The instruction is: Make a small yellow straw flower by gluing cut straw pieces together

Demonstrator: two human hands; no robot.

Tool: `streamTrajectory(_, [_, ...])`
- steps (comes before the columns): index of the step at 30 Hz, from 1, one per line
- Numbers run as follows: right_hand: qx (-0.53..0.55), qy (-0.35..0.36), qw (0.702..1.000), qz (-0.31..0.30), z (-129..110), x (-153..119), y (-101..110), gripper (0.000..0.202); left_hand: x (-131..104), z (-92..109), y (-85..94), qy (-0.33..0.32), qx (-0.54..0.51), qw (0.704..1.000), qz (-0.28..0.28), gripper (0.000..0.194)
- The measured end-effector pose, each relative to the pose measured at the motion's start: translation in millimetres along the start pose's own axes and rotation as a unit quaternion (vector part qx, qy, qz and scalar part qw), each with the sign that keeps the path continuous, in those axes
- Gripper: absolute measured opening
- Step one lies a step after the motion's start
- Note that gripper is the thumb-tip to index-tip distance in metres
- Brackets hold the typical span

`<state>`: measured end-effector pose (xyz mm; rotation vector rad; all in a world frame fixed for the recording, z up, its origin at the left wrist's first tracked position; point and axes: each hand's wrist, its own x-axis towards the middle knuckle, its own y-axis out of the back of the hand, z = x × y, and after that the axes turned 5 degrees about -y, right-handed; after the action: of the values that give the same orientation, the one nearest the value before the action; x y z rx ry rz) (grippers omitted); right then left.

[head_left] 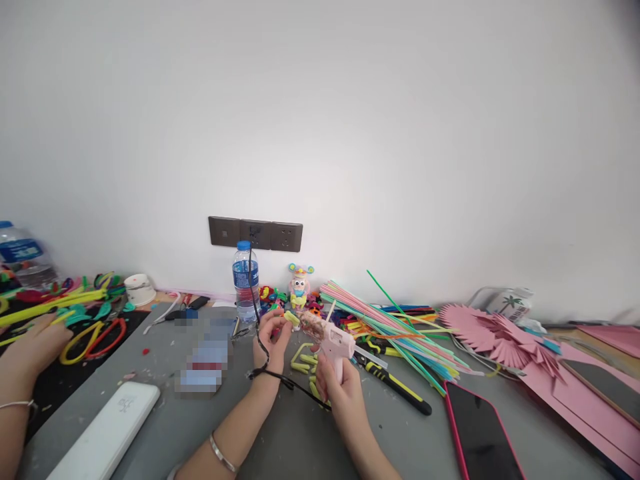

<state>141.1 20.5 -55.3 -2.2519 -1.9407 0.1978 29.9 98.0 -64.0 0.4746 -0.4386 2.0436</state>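
My right hand (340, 383) is wrapped round the handle of a pink glue gun (336, 343), whose nozzle end points left. Close to that nozzle, my left hand (273, 340) pinches a small pale-yellow fuzzy piece (291, 318) between its fingertips. A black cord (295, 387) passes over my left wrist and runs down towards my right hand. On the grey mat between and behind my hands lie several bent yellow-green pieces (300, 366). Just behind my hands stands a small figure (299, 285) with big round eyes. Whether the nozzle touches the yellow piece cannot be made out.
A water bottle (245, 283) stands behind my left hand. Right of my hands lie a yellow-black cutter (397, 387), fuzzy sticks (400, 327), a phone (483, 433) and pink paper fans (495, 337). A white power bank (107, 430) and another person's hand (37, 347) are at left.
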Motion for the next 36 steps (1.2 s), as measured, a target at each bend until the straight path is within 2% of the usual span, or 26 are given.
streamTrajectory(2, [-0.003,-0.002,1.000,-0.009,0.5,-0.6,0.4,0.053,1.6,-2.1,4.7,0.023,-0.024,0.998,-0.058,0.034])
streamTrajectory(6, [-0.010,0.004,1.000,-0.022,2.5,-0.8,1.7,0.051,2.9,-7.4,9.1,0.058,-0.046,0.993,-0.097,0.029])
streamTrajectory(20, [-0.037,-0.002,0.999,-0.012,3.4,0.2,1.1,0.050,1.2,-5.3,9.8,0.032,-0.017,0.996,-0.084,0.016])
streamTrajectory(24, [-0.032,-0.003,0.999,-0.016,4.8,-0.1,0.8,0.050,2.9,-8.9,10.1,0.032,-0.007,0.996,-0.084,0.017])
streamTrajectory(28, [-0.036,-0.001,0.999,-0.015,5.5,-0.3,0.8,0.050,3.4,-10.8,10.2,0.042,-0.046,0.995,-0.074,0.017])
streamTrajectory(36, [-0.032,-0.001,0.999,-0.005,3.7,-1.0,0.1,0.050,4.7,-8.1,9.8,0.045,-0.065,0.995,-0.063,0.029])
